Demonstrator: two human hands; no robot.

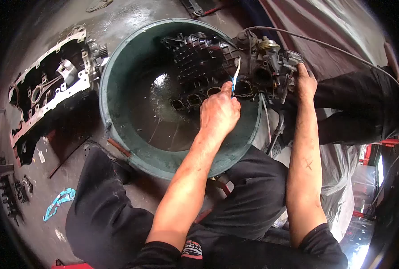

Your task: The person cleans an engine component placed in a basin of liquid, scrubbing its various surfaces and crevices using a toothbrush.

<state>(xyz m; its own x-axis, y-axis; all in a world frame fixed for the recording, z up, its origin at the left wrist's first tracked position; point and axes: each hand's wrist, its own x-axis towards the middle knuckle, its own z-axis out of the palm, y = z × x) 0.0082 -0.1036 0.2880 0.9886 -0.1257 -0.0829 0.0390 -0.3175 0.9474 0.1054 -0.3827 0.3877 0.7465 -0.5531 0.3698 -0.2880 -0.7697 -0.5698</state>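
Observation:
My left hand (219,110) is closed around the blue and white handle of a toothbrush (236,74). The brush head points up, over the dark intake manifold (199,62). My right hand (305,81) grips the right end of that part, by a metal valve assembly (269,54) with a round, gold-coloured cap. The manifold is black and wet-looking, with a row of oval ports along its near edge. It lies over the right side of a large green tub (112,92), which has dark liquid in the bottom.
To the left, an engine block (51,92) shows a connecting rod and piston. Small dark parts (13,193) and a blue strip (59,202) lie on the floor. Another person's dark-trousered legs (347,105) stand at right. A thin hose (325,43) crosses above them, near plastic sheeting (342,22).

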